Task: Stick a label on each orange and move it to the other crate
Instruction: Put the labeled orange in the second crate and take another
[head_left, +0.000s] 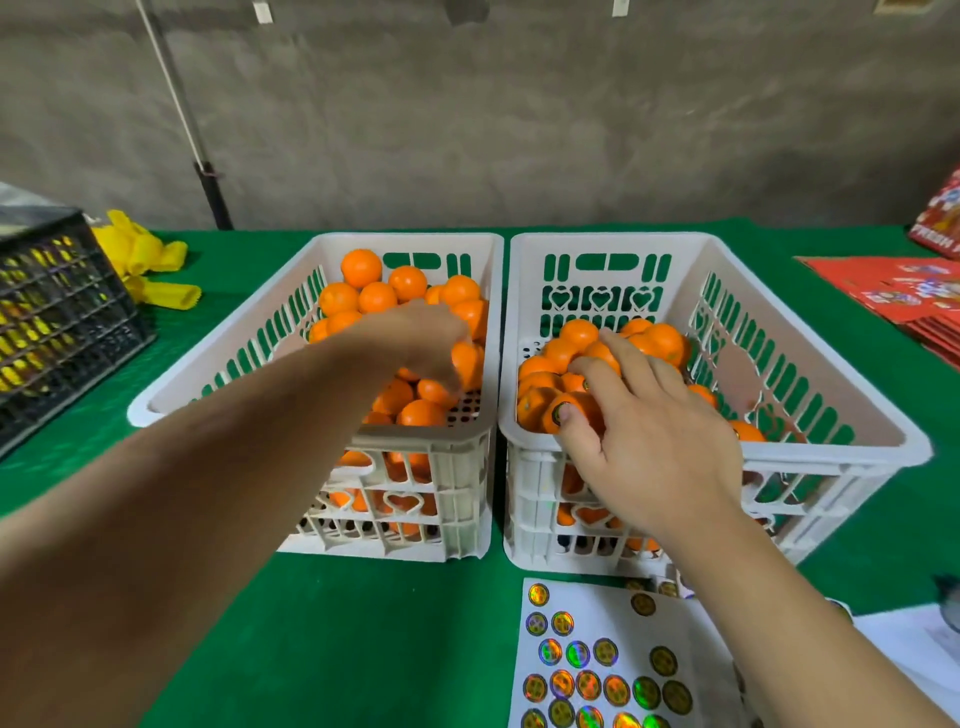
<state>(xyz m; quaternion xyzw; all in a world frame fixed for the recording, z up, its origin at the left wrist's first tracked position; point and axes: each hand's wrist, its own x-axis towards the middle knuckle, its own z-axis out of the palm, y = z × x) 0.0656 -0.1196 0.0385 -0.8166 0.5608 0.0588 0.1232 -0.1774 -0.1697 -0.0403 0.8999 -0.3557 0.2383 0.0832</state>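
While the right hand (649, 431) reaches down into the right crate (810, 364), its thumb and fingers curl round a labelled orange (574, 410) at the near left corner of the pile. Thumb tip presses on or just beside the round label (559, 413), a small dark disc with a shiny rim, stuck on the fruit's near face. Skin of that orange: bright, smooth, evenly coloured. More oranges lie beyond the fingertips and to both sides of the hand, heaped toward the crate's near left.

Left hand (415, 343) is inside the left crate (234, 358), over the pile, blurred. Fingers bent downward against an orange (467, 364) at the pile's right side; whether they actually grip it I cannot tell. Beyond this hand the oranges are heaped high toward the far wall; below the wrist a few sit on the perforated floor. No labels visible on these.

Both crates white, slotted, heart cut-outs, side by side and touching or nearly so, on a green cloth (363, 649).

Below the right forearm, near the person: a white sticker sheet (623, 660) with rows of round holographic labels, several spots bare.

Far left of the left arm: a black crate (57, 317) and yellow foam nets (145, 265). Far right of the right hand: red printed sheets (904, 296).
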